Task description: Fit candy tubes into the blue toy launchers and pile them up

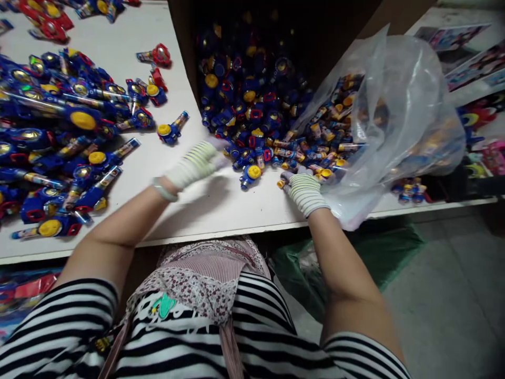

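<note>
My left hand (199, 162), in a striped knit glove, reaches over the white table toward the near edge of a heap of blue plastic toys (256, 95). Its fingers are smeared by motion, so their grip is unclear. Just right of it, a single blue toy (250, 176) with a yellow disc lies on the tabletop. My right hand (304, 190), gloved alike, is closed around a small yellow-capped tube (281, 183), beside a clear plastic bag (410, 100). Similar picture-printed tubes (323, 137) spill from the bag's mouth.
Blue toys with tubes fitted in them (82, 120) form a large pile on the left. Several red ones (160, 54) lie farther back. An open cardboard box (183, 47) stands behind the blue heap. The table's front edge (236, 231) runs close to my body.
</note>
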`<state>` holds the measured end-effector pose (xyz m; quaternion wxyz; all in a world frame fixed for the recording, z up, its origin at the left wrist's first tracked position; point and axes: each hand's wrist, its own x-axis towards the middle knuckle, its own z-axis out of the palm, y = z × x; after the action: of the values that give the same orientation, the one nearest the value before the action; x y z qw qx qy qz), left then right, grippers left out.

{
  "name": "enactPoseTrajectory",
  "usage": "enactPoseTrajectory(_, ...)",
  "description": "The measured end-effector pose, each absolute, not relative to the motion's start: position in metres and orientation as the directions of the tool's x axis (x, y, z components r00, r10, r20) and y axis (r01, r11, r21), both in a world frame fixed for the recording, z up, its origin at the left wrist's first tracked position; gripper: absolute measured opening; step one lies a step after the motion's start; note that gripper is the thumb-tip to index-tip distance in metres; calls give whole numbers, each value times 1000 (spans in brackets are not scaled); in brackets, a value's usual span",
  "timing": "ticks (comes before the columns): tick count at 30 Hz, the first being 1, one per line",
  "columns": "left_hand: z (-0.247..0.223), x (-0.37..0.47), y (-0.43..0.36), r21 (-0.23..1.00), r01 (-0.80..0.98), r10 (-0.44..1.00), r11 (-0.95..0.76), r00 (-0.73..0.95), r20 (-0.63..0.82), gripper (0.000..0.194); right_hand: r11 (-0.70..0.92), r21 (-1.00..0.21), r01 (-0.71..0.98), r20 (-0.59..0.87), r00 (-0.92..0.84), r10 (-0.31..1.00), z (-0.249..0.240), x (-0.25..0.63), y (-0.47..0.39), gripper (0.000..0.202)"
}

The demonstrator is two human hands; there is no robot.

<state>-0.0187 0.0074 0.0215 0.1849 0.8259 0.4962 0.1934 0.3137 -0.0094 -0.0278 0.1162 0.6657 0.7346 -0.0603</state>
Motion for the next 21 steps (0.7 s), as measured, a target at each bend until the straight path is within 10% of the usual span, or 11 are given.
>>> enactPoseTrajectory(7,-14,116,1,250,856,851,-453,498,-166,53,180,-270,946,-217,-242,945,-42,282,-57,40)
enactPoseTrajectory(11,-27,71,-13,671,698,911,-248,404,-85,51,55,-573,818,-152,-171,973,-57,272,-89,44)
enactPoseTrajectory(14,-36,36,-26,980,197,978,30,198,-70,51,74,-671,738,-92,-182,979,-58,257,-100,45)
enactPoseTrajectory(17,-44,21,-40,993,-110,985,51,170,-31,50,141,-636,759,-92,-256,962,-48,236,-98,47)
enactPoseTrajectory(21,-49,22,-55,996,-80,993,-28,109,37,45,205,-514,833,-136,-315,939,-32,218,-91,47)
